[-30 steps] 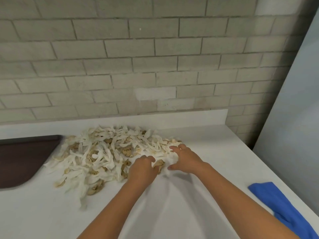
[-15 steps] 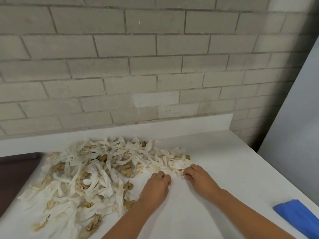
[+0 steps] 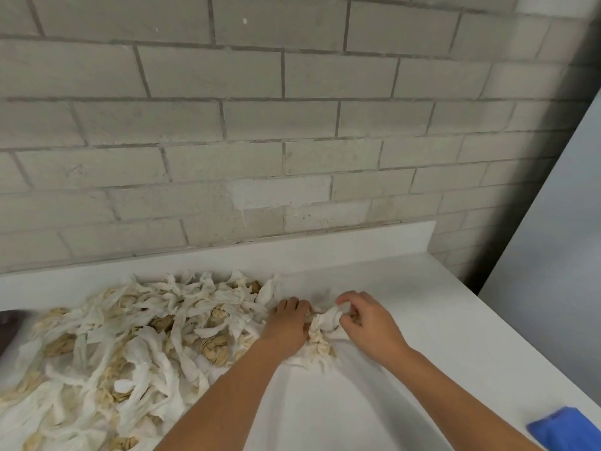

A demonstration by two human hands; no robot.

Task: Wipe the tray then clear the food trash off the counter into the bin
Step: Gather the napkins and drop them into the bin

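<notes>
Nearest, a bright blue cloth lies at the right edge of the white bench, well apart from the hands. Further in, two bare forearms reach to the right end of a sprawling heap of white paper strips and tan food scraps. The right hand has its fingers curled round a crumpled white paper wad, pinching it at the heap's edge. The left hand lies knuckles-up just beside it, fingers bent down into the scraps; whether they grip anything I cannot tell. At the far left a sliver of dark brown tray shows beside the heap. Behind runs a pale grey brick wall
</notes>
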